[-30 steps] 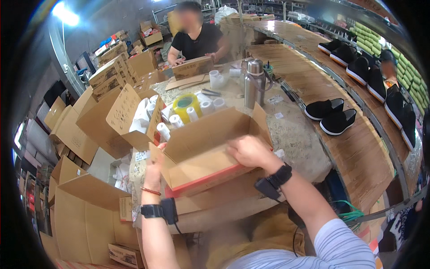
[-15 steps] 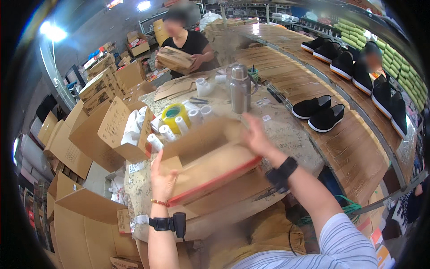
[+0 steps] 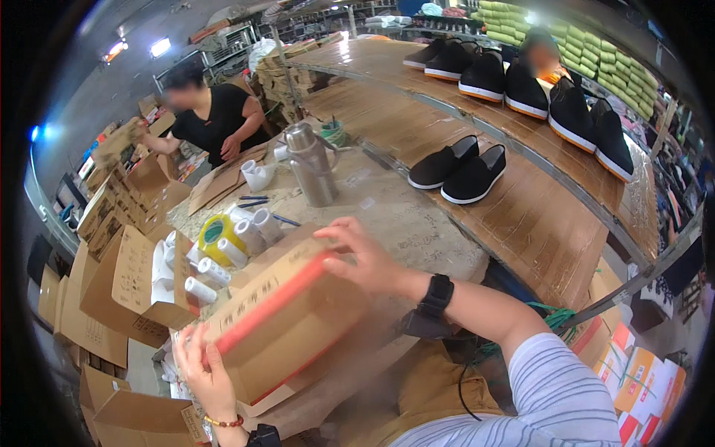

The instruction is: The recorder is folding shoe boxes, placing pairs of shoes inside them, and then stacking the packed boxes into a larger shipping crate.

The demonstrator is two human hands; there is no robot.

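An open brown cardboard box [image 3: 298,324] with a red rim is tilted up on its side between my hands, its hollow turned toward me. My left hand [image 3: 205,372] grips its near left corner, thumb over the red edge and fingers outside. At the far right corner my right hand [image 3: 365,257] pinches the rim between thumb and fingers. Beyond the box, a yellow tape roll [image 3: 217,231] and several white paper rolls [image 3: 249,232] stand on the covered table [image 3: 380,201]. A steel flask [image 3: 309,167] is farther back.
A pair of black slip-on shoes [image 3: 460,170] sits on the lower cardboard-covered shelf [image 3: 536,238] at right, with more shoes [image 3: 525,89] above. Open cartons [image 3: 130,279] crowd the left. Across the table a co-worker [image 3: 216,115] reaches toward stacked boxes. A metal rail [image 3: 633,290] runs at right.
Both hands have tipped the box so its hollow faces me, bringing it left and nearer. My view has swung right. The co-worker has turned left and extended an arm with a box.
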